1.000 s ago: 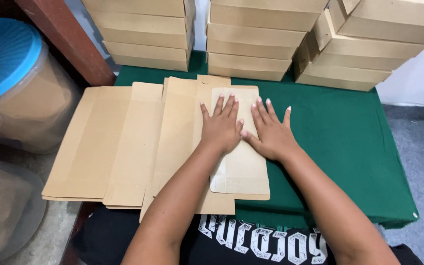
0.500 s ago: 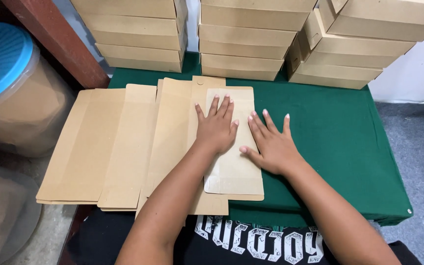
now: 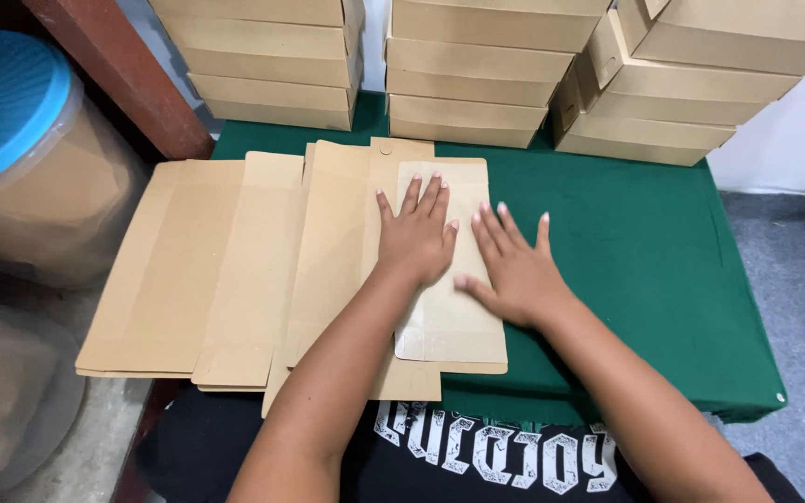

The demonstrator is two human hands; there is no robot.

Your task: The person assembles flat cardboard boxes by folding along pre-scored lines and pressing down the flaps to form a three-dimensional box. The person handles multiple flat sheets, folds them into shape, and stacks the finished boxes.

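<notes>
The right hand [image 3: 514, 272] has slid onto the folded flap [image 3: 449, 317] beside the left hand [image 3: 415, 237]; fingers splayed flat, gripping nothing, pressing the flat cardboard box blank [image 3: 333, 251] to crease it.

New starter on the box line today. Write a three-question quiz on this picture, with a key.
1. True or false: both hands press flat on the folded panel.
2. What colour is the cloth over the table?
3. The stacks of finished boxes stand: A) at the far edge, B) on the floor, C) on the person's lap.

Key:
1. True: the left hand and the right hand lie open, palms down.
2. Green.
3. A.
</notes>
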